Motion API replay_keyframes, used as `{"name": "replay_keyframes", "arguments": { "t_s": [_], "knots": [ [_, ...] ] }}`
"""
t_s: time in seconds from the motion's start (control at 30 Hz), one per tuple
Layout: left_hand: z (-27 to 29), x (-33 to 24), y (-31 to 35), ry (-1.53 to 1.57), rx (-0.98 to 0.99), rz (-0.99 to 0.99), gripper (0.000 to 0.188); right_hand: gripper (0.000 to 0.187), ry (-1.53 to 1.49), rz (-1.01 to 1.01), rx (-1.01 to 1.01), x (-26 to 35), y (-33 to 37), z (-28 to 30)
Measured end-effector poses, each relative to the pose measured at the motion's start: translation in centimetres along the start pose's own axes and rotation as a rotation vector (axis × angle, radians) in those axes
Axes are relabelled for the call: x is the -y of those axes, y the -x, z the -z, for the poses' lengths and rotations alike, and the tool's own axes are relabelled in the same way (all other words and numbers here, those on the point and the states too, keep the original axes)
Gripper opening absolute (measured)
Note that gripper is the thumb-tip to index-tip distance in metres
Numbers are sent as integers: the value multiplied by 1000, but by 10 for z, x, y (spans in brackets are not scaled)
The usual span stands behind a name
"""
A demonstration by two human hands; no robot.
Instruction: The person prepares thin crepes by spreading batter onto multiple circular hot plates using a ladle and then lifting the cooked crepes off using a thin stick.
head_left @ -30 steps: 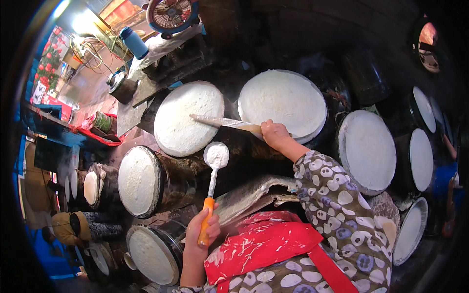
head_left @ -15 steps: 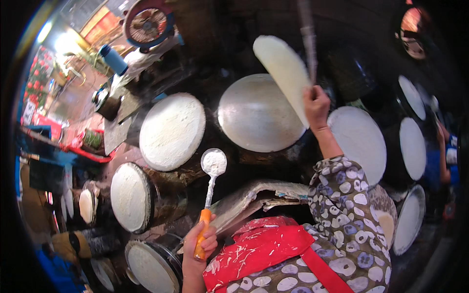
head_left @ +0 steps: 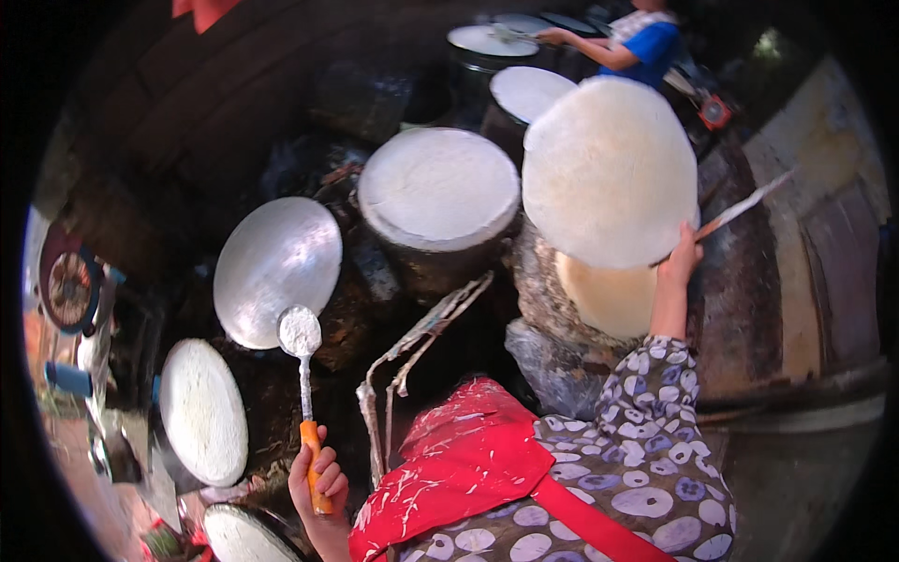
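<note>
In my left hand (head_left: 316,482) is a ladle (head_left: 310,436) with an orange handle, its round bowl full of white batter. The bowl shows over the lower edge of a bare silver griddle plate (head_left: 272,262). Off to the right, my right hand (head_left: 679,262) grips a long thin stick (head_left: 744,204). A large round pale flatbread sheet (head_left: 609,173) hangs spread out at the same hand, its lower edge by the fingers. Below the sheet, another pale round sheet (head_left: 604,295) is partly covered. A griddle topped with white batter (head_left: 440,187) stands between the bare plate and the lifted sheet.
More white-coated griddles stand at lower left (head_left: 203,412) and farther back (head_left: 529,92). A person in a blue sleeve (head_left: 646,47) works at the far griddles. Clear plastic (head_left: 552,370) and a bent, crusted board edge (head_left: 421,332) are near my front. A fan (head_left: 70,288) is far left.
My view has turned right. My right hand has carried the flatbread sheet away from the bare griddle, and the sheet now faces me broadly. The left hand still holds the filled ladle.
</note>
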State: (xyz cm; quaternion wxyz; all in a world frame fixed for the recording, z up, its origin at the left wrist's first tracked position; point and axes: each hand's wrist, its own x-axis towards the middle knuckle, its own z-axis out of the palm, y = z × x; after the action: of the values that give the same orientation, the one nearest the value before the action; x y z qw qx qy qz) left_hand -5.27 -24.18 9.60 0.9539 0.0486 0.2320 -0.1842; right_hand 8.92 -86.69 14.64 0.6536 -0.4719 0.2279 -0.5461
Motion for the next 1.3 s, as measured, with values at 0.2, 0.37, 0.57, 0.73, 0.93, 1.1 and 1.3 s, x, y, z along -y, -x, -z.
{"name": "replay_keyframes", "arguments": {
  "t_s": [0.2, 0.37, 0.57, 0.73, 0.93, 1.1, 1.3],
  "knots": [
    [-6, 19, -29, -114, -53, 111, 39, 29, 445, -264, -457, -128, -11, 227],
    [-16, 19, -35, -167, -72, 126, 38, 31, 873, -475, -224, -158, 6, 257],
    [-33, 24, -41, -134, -70, 107, 35, 33, 1653, 162, -37, -100, 43, 206],
    [-46, 29, -42, -129, -125, 23, 34, 24, 1104, 312, 862, -174, 153, -6],
    [-57, 51, -27, -142, -237, -98, 32, 19, 1070, 498, 1423, -222, 270, -194],
    [-49, 60, -16, -99, -265, -186, 36, 19, 1172, 483, 1491, -252, 287, -247],
    [-46, 62, -13, -74, -290, -233, 35, 16, 1090, 560, 1497, -256, 281, -250]
  ]
}}
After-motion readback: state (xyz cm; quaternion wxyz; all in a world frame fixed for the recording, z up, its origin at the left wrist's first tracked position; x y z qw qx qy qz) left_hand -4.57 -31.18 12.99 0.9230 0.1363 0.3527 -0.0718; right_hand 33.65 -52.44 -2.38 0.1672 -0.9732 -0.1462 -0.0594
